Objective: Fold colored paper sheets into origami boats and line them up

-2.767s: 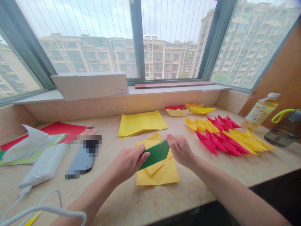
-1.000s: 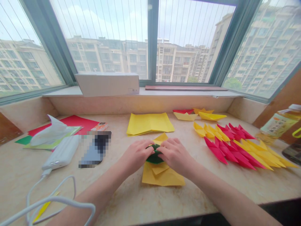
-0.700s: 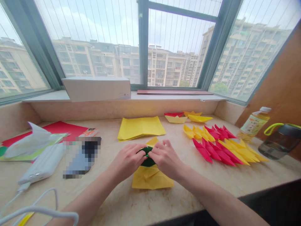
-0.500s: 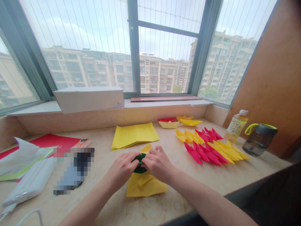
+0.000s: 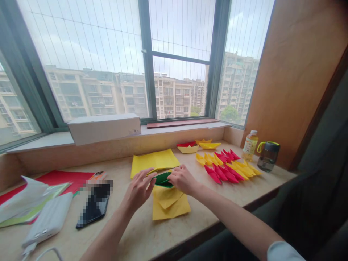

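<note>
Left hand (image 5: 138, 188) is open, fingers spread, just off the folded green paper (image 5: 163, 179), which sits on a folded yellow sheet (image 5: 170, 204) on the stone counter (image 5: 141, 233). Right hand (image 5: 182, 179) touches the green paper's right end, but can't tell if it's actually gripping.

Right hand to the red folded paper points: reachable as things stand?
Likely yes. The right hand sits at the green folded paper, and the red folded paper points lie just to its right. Nothing appears to stand between them on the stone countertop.
</note>
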`<state>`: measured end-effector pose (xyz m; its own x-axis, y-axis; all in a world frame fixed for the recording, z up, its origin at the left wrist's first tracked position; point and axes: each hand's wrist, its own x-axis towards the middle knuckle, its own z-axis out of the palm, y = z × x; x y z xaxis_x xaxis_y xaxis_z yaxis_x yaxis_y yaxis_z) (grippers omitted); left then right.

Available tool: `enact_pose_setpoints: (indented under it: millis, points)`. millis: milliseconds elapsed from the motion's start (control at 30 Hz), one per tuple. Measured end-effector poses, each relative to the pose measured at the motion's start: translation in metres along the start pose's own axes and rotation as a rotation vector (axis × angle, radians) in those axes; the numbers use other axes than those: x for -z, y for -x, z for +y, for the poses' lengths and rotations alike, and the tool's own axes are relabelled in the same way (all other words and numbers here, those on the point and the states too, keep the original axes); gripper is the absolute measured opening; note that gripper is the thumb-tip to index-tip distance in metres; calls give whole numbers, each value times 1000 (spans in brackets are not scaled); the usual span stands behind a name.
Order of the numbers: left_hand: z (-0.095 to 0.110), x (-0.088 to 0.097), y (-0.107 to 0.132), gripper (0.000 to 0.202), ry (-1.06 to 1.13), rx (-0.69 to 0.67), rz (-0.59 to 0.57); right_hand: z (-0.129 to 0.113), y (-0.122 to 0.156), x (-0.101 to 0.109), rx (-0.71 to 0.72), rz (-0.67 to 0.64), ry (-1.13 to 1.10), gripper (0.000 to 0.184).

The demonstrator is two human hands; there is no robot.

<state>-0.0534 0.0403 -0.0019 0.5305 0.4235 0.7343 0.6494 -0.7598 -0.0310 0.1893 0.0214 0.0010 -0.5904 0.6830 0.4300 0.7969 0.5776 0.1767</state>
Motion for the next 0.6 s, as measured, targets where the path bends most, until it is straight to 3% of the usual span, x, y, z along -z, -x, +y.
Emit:
enact_pose_setpoints:
  millis: [200, 367, 467, 600]
  points:
    - [-20, -4, 4, 29, 78, 144, 38, 35, 7, 53, -99, -64, 82, 16]
    - [-10, -10, 5, 30, 134, 125, -31, 86, 23, 97, -226, -125, 184, 21]
    - [-2, -11, 4, 28, 154, 138, -76, 123, 29, 107, -311, -176, 224, 21]
    - [0, -10, 4, 27, 158, 158, -107, 173, 33, 104, -417, -257, 246, 22]
